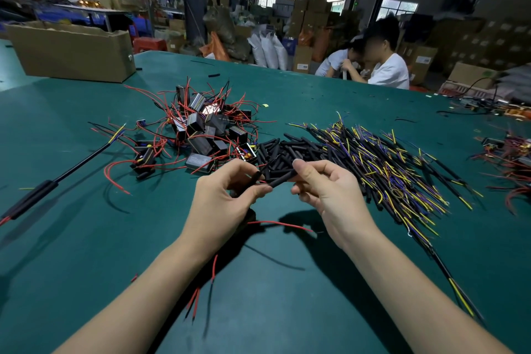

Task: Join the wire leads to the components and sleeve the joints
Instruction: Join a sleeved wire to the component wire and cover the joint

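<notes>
My left hand pinches a thin black piece with a red lead at the table's middle. My right hand pinches a black sleeve tube that points at the left fingertips; the two nearly touch. A red wire trails below my hands, and a component under my left palm is mostly hidden. Behind lie a pile of black box components with red leads, a heap of loose black sleeves, and a spread of black cables with yellow and purple leads.
A finished sleeved cable lies at the left on the green table. A cardboard box stands at the back left. More wired parts lie at the right edge. Two people sit beyond the far edge.
</notes>
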